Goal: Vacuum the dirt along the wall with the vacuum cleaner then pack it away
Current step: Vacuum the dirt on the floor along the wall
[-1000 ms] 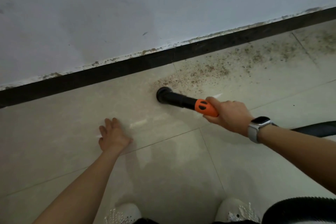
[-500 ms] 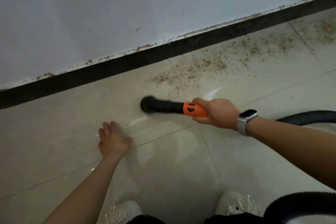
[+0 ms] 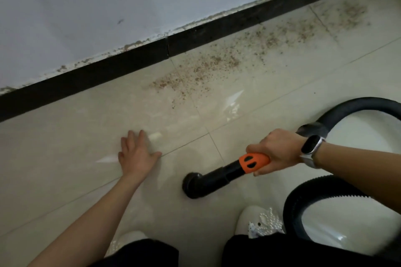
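Orange-collared black vacuum nozzle (image 3: 219, 178), mouth down on the pale floor tiles (image 3: 65, 158) near the white shoes (image 3: 258, 221), well short of the brown dirt (image 3: 206, 67) scattered along the dark skirting board (image 3: 108, 69). Right hand (image 3: 275, 150) clenched round the orange grip (image 3: 253, 162), black hose (image 3: 347, 108) looping behind the watch (image 3: 311, 147). Left hand (image 3: 136, 154) flat on the tile, fingers spread, holding nothing.

Hose (image 3: 355, 105) cut off (perhaps rightward).
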Available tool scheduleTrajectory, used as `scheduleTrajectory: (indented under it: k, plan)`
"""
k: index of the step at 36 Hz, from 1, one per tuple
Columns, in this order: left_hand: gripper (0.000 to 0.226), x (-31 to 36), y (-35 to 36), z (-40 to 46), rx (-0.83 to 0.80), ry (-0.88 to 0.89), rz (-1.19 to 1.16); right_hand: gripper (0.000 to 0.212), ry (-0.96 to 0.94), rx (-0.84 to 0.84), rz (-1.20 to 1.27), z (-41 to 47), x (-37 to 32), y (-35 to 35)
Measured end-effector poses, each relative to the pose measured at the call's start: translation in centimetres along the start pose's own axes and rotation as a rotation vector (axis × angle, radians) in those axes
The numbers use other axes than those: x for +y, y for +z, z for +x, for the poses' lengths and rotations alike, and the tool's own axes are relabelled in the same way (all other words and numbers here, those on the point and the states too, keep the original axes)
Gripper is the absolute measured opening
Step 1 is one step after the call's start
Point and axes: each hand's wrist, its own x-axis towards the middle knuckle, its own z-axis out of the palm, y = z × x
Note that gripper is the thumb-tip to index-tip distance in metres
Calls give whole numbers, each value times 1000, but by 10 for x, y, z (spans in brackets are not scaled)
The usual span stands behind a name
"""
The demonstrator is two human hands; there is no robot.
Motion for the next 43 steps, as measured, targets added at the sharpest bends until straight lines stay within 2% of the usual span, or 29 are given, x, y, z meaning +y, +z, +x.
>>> scheduleTrajectory:
  k: [2, 9, 16, 22, 25, 28, 30, 34, 41, 43]
  plan:
    - [86, 6, 3, -2, -25, 14, 31, 57, -9, -21, 17, 0, 1, 4]
    - [84, 18, 8, -6, -85, 77, 138, 52, 209, 87, 75, -10, 35, 2]
    - [82, 27, 2, -1, -71, 128, 163, 53, 148, 52, 99, -9, 28, 8]
    - [82, 28, 6, -3, -77, 130, 179, 50, 307, 193, 130, -1, 41, -6]
    - [81, 23, 5, -3, -47, 155, 211, 51, 265, 205, 112, 0, 35, -1]
    - [87, 19, 4, -2, -46, 137, 219, 54, 213, 162, 107, 0, 31, 3]
    - [89, 19, 5, -2, -45, 133, 215, 54, 271, 153, 128, -1, 40, -2]
    - [89, 22, 4, -2, -70, 99, 167, 54, 401, 200, 157, -2, 51, -8]
    - [87, 25, -1, -4, -72, 73, 135, 49, 511, 342, 292, 37, 34, -33]
    - [86, 22, -2, -4, -64, 77, 142, 50, 481, 359, 312, 52, 23, -41]
